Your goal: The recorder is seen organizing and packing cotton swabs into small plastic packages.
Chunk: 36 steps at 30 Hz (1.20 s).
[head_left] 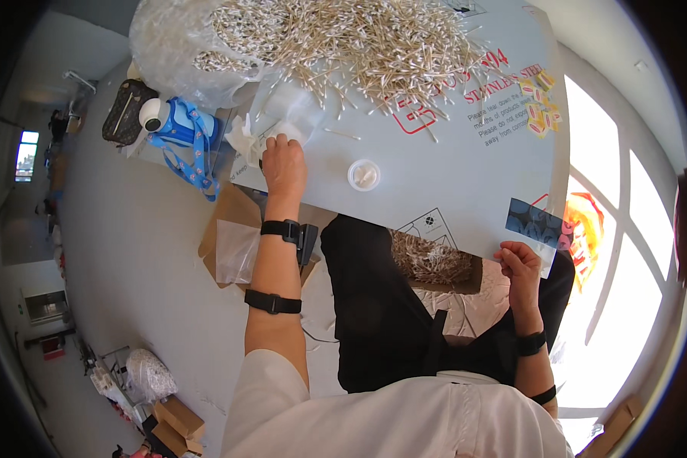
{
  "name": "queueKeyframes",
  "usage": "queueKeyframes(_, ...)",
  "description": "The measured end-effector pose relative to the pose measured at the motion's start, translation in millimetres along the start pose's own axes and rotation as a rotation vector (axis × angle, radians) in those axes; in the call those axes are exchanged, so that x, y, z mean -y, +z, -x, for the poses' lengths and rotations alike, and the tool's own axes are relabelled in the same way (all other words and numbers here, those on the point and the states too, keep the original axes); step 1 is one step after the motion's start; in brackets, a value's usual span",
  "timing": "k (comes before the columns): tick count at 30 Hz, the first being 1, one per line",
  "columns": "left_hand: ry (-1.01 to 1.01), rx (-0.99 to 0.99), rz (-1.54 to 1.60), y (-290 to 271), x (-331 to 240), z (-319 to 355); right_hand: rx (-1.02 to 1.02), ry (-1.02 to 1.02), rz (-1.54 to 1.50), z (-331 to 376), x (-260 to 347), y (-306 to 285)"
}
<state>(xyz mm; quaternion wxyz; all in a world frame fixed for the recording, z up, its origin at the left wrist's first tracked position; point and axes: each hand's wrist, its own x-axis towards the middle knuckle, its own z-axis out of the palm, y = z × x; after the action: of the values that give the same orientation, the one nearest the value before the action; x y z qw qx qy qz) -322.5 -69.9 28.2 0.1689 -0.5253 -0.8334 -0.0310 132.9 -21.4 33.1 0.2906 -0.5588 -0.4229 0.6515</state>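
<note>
My left hand [284, 164] is at the table's left front, its fingers curled down against translucent plastic [288, 114] and crumpled white tissue-like material [243, 142]. Whatever sits in those fingers is hidden. To its right stands a small round white tub [364, 175] with something pale inside. My right hand [517, 267] is by the table's front right edge, thumb and forefinger pinched together. Beside it, a dark blue printed sheet or packet [536, 223] lies at the edge, with clear plastic below it. I cannot make out what the pinch holds.
A large heap of cotton swabs [343, 46] covers the table's far side beside a clear plastic bag [183, 57]. Small yellow packets [540, 111] lie at right. A blue strapped bottle [179, 122] and dark pouch [128, 112] stand left. Cardboard boxes [220, 210] sit below.
</note>
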Motion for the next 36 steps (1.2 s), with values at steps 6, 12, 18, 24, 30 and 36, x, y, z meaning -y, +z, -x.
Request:
queueKeyframes(6, 0.04, 0.043, 0.049, 5.6, 1.1, -4.7, -0.005, -0.008, 0.008, -0.7, -0.6, -0.2)
queueKeyframes(12, 0.119, 0.102, -0.031, 2.7, 0.3, -4.6, 0.0, -0.01, 0.011, 0.8, 0.3, -0.7)
queueKeyframes(18, 0.121, 0.057, 0.044, 5.4, 4.8, -3.3, 0.005, -0.017, -0.007, 1.4, -2.0, -2.1)
queueKeyframes(24, 0.023, -0.148, 0.212, -2.5, 4.3, -0.2, 0.013, -0.024, 0.003, -0.5, -3.2, -2.2)
queueKeyframes(30, 0.179, -0.414, 0.437, -60.5, -38.2, -5.8, 0.101, 0.06, -0.096, 3.5, 9.3, -0.5)
queueKeyframes(36, 0.921, -0.128, 0.475, -125.3, -185.1, 58.9, 0.391, 0.36, -0.723, 21.3, 47.4, 40.2)
